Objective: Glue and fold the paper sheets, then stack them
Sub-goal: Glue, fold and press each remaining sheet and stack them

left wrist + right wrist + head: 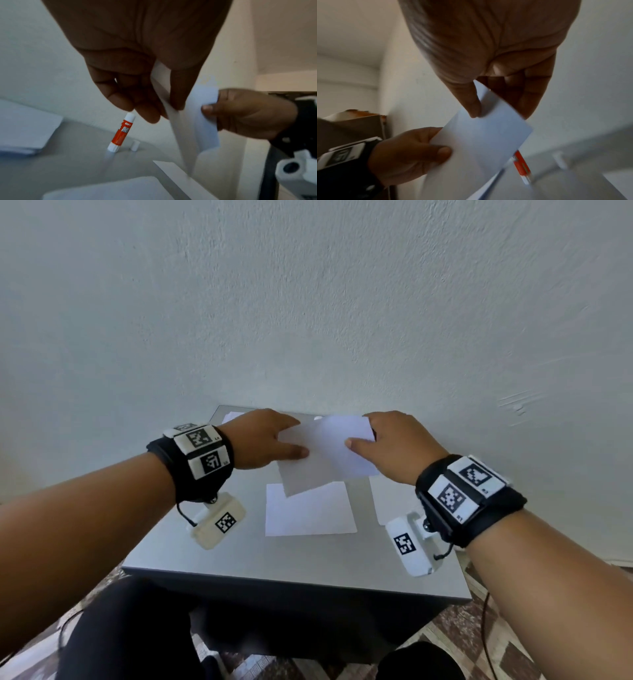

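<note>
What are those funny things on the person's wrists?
Each bare forearm wears a black wrist strap carrying white tiles with black checker patterns. A small white camera box with the same pattern hangs under each wrist, trailing a thin black cable. No sleeves.

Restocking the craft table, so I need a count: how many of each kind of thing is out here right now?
Held paper sheet: 1
Flat loose sheets: 2
Paper pile: 1
Glue stick: 1
Loose cap: 1
Total: 6
</note>
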